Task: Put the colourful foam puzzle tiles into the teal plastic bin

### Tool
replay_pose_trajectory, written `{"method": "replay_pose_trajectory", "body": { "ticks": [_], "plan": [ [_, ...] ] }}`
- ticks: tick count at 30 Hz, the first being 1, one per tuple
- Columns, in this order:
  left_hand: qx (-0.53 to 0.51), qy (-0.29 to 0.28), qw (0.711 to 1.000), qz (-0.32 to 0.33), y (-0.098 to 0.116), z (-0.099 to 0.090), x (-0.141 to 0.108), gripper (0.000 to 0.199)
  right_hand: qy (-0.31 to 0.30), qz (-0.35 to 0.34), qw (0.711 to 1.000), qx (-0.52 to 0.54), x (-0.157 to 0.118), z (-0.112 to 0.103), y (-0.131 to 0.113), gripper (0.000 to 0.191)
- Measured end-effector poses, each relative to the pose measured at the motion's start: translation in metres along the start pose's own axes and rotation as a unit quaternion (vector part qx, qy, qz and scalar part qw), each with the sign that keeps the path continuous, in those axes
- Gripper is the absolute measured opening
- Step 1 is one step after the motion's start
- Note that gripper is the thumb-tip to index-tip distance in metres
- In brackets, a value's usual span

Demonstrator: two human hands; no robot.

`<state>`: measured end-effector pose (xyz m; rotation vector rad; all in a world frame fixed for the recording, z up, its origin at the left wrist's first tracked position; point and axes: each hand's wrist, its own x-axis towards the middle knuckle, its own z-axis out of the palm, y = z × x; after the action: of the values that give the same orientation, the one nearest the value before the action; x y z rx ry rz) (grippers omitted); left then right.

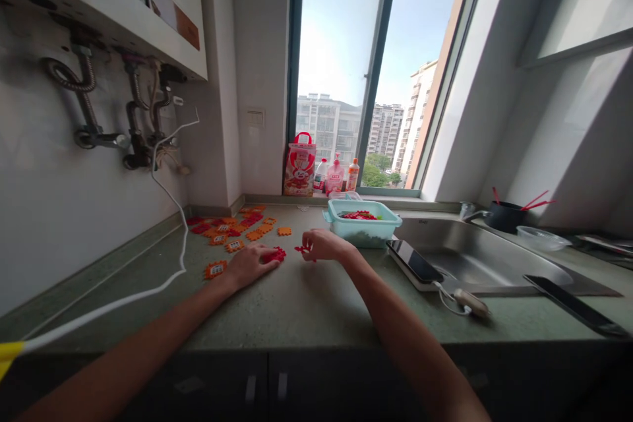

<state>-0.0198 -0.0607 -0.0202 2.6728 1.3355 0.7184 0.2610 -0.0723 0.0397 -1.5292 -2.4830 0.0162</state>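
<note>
My left hand (251, 266) rests low over the green-grey counter, its fingers closed on a red toothed puzzle piece (279, 254). Facing it, my right hand (324, 245) pinches a second red puzzle piece (301, 249), partly hidden by the fingers. A small gap separates the two red pieces. To the left and behind my left hand lie several orange and red puzzle pieces (254, 235), some with printed marks. Just beyond my right hand stands a light-blue plastic tub (363, 206) holding red and green pieces.
A steel sink (514, 260) is set in the counter at right, with a phone on a white block (415, 264) at its left edge. A dark flat object (576, 306) overlaps its front corner. A white cable (168, 280) crosses the left side. Bottles (335, 178) line the windowsill.
</note>
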Motion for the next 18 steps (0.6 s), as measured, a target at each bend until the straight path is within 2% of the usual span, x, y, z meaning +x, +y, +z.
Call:
{"method": "replay_pose_trajectory", "body": {
  "ticks": [2, 3, 5, 7, 10, 13, 15, 18],
  "plan": [
    [0.014, -0.003, 1.000, 0.005, 0.001, -0.001, -0.001, 0.047, 0.159, -0.028, 0.987, -0.016, -0.001, -0.011, 0.003, 0.029],
    [0.019, -0.006, 1.000, 0.011, 0.002, -0.001, -0.001, 0.048, 0.243, -0.022, 0.969, -0.026, -0.003, -0.018, 0.008, 0.029],
    [0.022, -0.013, 0.999, 0.027, 0.004, -0.001, -0.001, 0.049, 0.381, 0.029, 0.923, -0.051, -0.010, -0.034, 0.024, 0.029],
    [0.021, -0.018, 0.999, 0.044, 0.005, -0.001, 0.001, 0.048, 0.451, 0.114, 0.882, -0.075, -0.021, -0.048, 0.045, 0.034],
    [0.035, -0.022, 0.997, 0.057, 0.006, 0.002, 0.004, 0.048, 0.438, 0.244, 0.860, -0.095, -0.038, -0.059, 0.074, 0.039],
    [0.050, -0.030, 0.997, 0.060, 0.004, 0.008, 0.008, 0.046, 0.393, 0.300, 0.863, -0.107, -0.044, -0.058, 0.084, 0.041],
    [0.042, -0.034, 0.997, 0.058, 0.001, 0.012, 0.012, 0.045, 0.377, 0.274, 0.878, -0.111, -0.039, -0.053, 0.074, 0.042],
    [-0.003, -0.031, 0.999, 0.040, -0.006, 0.017, 0.022, 0.046, 0.329, 0.177, 0.922, -0.101, -0.021, -0.038, 0.044, 0.037]
  ]
}}
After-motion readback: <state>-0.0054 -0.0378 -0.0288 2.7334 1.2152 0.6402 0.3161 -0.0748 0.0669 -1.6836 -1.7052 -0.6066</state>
